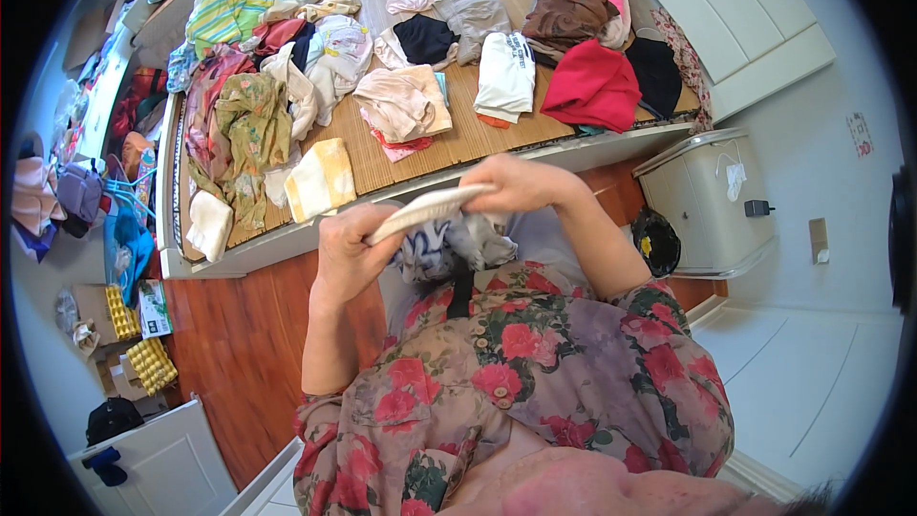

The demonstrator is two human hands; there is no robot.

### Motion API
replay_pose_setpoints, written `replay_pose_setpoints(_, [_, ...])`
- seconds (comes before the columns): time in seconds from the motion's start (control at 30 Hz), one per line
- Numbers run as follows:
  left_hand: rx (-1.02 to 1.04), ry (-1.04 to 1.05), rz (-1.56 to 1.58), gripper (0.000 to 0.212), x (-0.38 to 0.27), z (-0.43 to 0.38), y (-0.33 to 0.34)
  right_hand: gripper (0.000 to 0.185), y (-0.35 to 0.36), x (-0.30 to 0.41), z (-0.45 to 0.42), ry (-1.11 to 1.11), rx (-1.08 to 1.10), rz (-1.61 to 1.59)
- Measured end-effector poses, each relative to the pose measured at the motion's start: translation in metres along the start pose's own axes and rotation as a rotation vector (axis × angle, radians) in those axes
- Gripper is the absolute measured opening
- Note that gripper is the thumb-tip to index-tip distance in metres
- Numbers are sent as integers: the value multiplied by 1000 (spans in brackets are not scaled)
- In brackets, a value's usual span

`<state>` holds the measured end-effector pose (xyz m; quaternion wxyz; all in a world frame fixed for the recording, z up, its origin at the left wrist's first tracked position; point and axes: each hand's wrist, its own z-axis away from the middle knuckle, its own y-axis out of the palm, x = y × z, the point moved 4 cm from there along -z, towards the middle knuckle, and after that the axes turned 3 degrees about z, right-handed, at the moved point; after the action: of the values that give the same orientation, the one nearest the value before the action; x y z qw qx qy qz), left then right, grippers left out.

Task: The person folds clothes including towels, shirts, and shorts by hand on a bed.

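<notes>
Stretched between my two hands is the pale cream band of a garment (430, 211), gathered like an elastic waistband. My left hand (353, 247) grips its left end, and my right hand (512, 183) pinches the right end, slightly higher. Below the band, over my lap, white and grey cloth with blue print (430, 247) hangs or lies bunched; whether it belongs to the same garment is unclear. Just beyond my left hand, a yellow-and-white checked cloth (322, 179) rests on the bed's front edge. A folded pile topped with pale pink cloth (400, 102) lies farther back.
The bed mat (430, 158) carries a folded white printed T-shirt (505, 75), a red garment (594, 86) and a heap of floral clothes (251, 115). A beige bedside cabinet (706, 201) and black-lined bin (655, 242) stand at right. Boxes and yellow egg trays (152, 365) sit at left.
</notes>
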<state>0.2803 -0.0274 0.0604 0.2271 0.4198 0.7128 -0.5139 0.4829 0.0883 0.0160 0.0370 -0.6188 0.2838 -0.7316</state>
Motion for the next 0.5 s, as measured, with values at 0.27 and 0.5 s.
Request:
replay_pose_setpoints(0.27, [28, -1, -205, 29, 11, -19, 6, 15, -40, 38, 13, -23, -444, 35])
replay_pose_setpoints(0.5, [323, -270, 734, 35, 7, -28, 26, 13, -41, 80, -1, -232, -455, 166])
